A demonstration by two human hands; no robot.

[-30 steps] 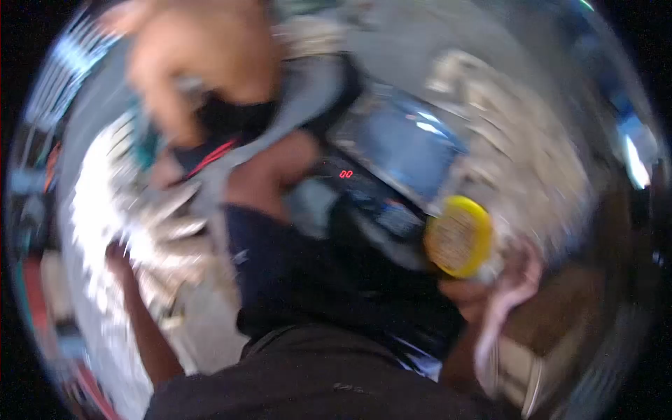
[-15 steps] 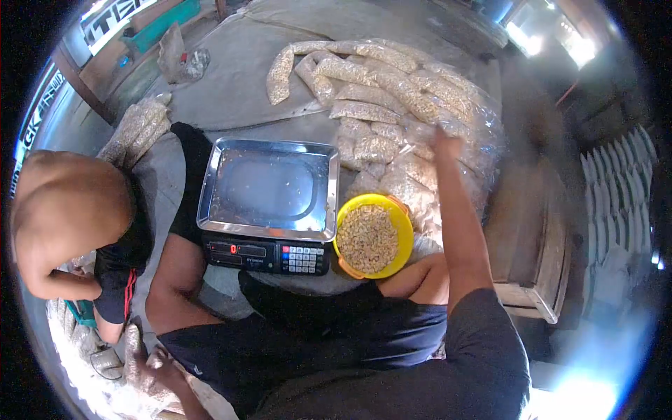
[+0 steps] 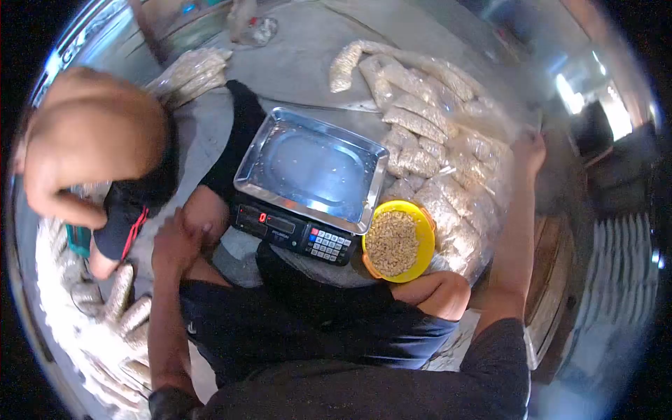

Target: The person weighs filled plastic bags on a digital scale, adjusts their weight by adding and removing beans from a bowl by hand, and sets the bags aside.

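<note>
Beside my left knee is my left hand (image 3: pixel 176 246), blurred, with its finger position unclear and no object visible in it. My right hand (image 3: pixel 530 150) is stretched out to the far right edge of the pile of filled clear bags (image 3: pixel 420 126). Its fingers look closed, but what they hold, if anything, is too blurred to make out. In front of me sits a digital scale (image 3: pixel 292 234), its bare steel tray (image 3: pixel 308 168) on top and a red 0 on the display. A yellow basin (image 3: pixel 422 245) holding pale, chunky pieces (image 3: pixel 392 243) stands by the scale's right side.
To the left a bent-over person (image 3: pixel 94 133) sits close to my leg. Long filled bags (image 3: pixel 119 294) lie at lower left, and more filled bags (image 3: pixel 192 73) at upper left. A wooden crate (image 3: pixel 549 294) stands on the right. Grey sheeting (image 3: pixel 301 63) covers the floor.
My left hand has come up from the long bags at lower left to my knee. My right hand has moved from over the pile to its right edge. The view has turned.
</note>
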